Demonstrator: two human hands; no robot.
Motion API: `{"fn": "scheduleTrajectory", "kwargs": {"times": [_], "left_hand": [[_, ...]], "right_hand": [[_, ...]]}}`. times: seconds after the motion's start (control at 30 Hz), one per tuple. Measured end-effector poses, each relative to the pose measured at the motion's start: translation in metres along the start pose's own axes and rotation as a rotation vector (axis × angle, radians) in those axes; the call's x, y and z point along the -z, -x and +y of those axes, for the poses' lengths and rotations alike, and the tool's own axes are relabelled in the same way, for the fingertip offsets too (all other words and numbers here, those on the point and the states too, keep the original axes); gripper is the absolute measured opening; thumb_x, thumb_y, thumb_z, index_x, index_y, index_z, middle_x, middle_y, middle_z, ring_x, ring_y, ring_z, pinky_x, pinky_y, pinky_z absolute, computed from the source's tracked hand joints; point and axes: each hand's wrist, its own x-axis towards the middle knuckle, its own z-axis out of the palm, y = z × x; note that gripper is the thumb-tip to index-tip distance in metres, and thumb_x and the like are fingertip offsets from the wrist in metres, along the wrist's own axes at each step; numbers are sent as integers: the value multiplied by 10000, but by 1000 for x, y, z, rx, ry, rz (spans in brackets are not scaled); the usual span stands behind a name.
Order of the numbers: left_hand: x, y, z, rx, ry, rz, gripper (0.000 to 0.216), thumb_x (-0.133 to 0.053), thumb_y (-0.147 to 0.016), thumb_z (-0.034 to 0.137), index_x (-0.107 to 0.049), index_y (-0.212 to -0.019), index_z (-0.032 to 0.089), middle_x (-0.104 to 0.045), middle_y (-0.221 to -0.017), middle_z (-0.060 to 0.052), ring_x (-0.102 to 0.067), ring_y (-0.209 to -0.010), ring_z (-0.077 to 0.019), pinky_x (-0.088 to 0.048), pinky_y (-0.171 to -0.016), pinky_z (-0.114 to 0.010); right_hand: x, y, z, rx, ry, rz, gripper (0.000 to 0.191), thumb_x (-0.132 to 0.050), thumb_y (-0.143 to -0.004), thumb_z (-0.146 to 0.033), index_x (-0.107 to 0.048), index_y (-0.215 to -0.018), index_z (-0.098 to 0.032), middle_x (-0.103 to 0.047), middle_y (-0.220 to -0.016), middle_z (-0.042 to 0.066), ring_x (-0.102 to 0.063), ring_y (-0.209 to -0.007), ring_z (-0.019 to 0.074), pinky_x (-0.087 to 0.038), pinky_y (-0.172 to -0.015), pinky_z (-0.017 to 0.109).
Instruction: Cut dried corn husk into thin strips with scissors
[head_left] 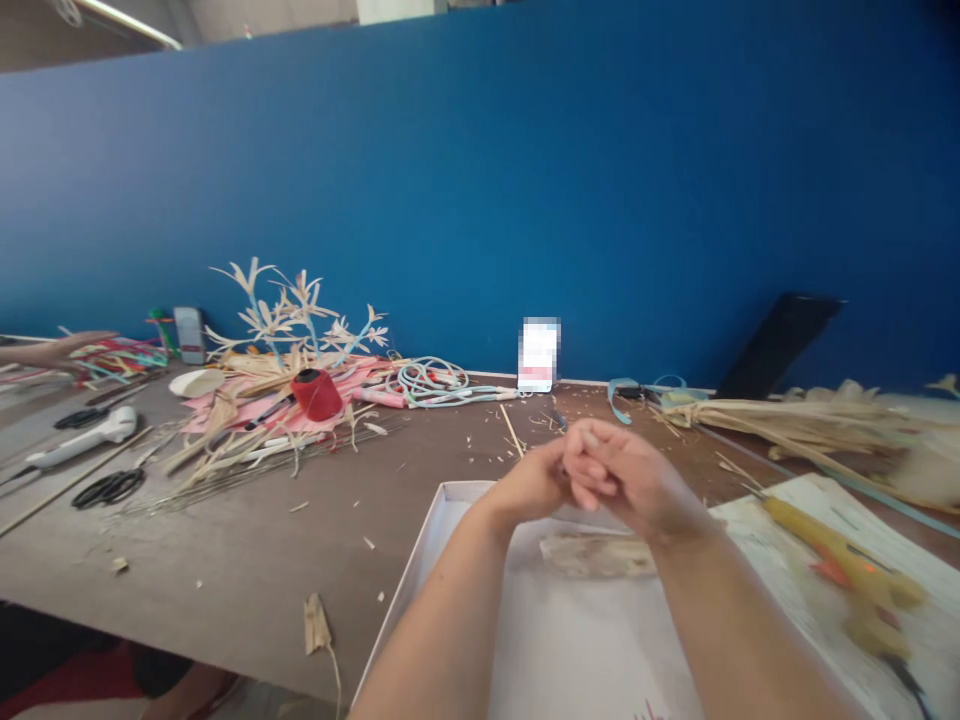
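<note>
My left hand (pixel 534 484) and my right hand (pixel 637 475) are clasped together over the far part of a white tray-like box (pixel 420 560). Their fingers are folded against each other, and whatever may lie between them is hidden. Beneath my wrists, a pale dried husk strip (pixel 592 555) lies in the box. To the right, a yellow hot glue gun (pixel 847 560) rests on a white sheet (pixel 780 600), apart from my hand.
Husk flowers (pixel 277 320), a red thread spool (pixel 316 394) and coiled cable (pixel 431 380) stand at back left. Black-handled scissors (pixel 109 488) lie left, near a white glue gun (pixel 82 440). A phone (pixel 538 355) leans on the blue partition (pixel 480 190). Another person's hand (pixel 60 350) shows far left.
</note>
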Motion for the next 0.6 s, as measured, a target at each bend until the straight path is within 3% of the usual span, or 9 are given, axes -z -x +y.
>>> {"fn": "scheduleTrajectory", "kwargs": {"times": [0.03,0.1,0.17,0.27,0.37,0.47,0.6], "left_hand": [[-2,0,-3,44,-63,-8,92,-597,-663,181,-630,-728,125,-613,-598,-29,-534,-572,-105,-409,-513,-194],[-1,-1,-4,130,-143,16,171,-592,-677,219,-544,-544,121,-541,-466,-13,-499,-500,-96,-375,-473,-187],[5,-2,2,132,-99,157,252,-536,-741,322,-533,-577,131,-501,-433,6,-466,-448,-88,-351,-438,-187],[16,-1,14,-15,49,386,356,-430,-799,477,-543,-718,150,-418,-418,51,-375,-380,-61,-317,-403,-178],[20,0,18,-36,192,326,407,-415,-785,549,-485,-673,164,-307,-382,81,-278,-329,-50,-269,-357,-172],[18,0,16,-36,237,240,415,-422,-777,558,-474,-662,162,-384,-397,59,-340,-326,-63,-301,-352,-183],[19,0,16,-125,276,390,409,-441,-765,561,-487,-692,162,-489,-474,27,-465,-398,-91,-399,-419,-213]], "right_hand": [[-5,-1,3,-22,19,-41,172,-505,-839,-310,-559,-747,-175,-350,-528,-63,-313,-405,47,-387,-415,197],[-12,-3,9,-42,55,-78,173,-510,-833,-321,-557,-754,-175,-367,-527,-62,-351,-405,54,-409,-423,214],[-11,-6,13,-17,94,-35,183,-512,-826,-339,-563,-768,-174,-377,-531,-63,-359,-410,56,-436,-447,235],[2,-13,20,36,238,201,223,-515,-809,-381,-588,-804,-170,-382,-520,-66,-383,-416,61,-447,-481,244],[17,-22,29,51,371,464,275,-530,-777,-417,-612,-881,-177,-401,-519,-66,-428,-420,74,-422,-455,232],[23,-25,35,-62,417,402,310,-558,-742,-429,-623,-911,-178,-427,-529,-60,-410,-413,77,-411,-423,235],[24,-17,30,-229,400,233,258,-574,-742,-399,-619,-845,-167,-425,-533,-56,-347,-417,64,-408,-419,228]]}}
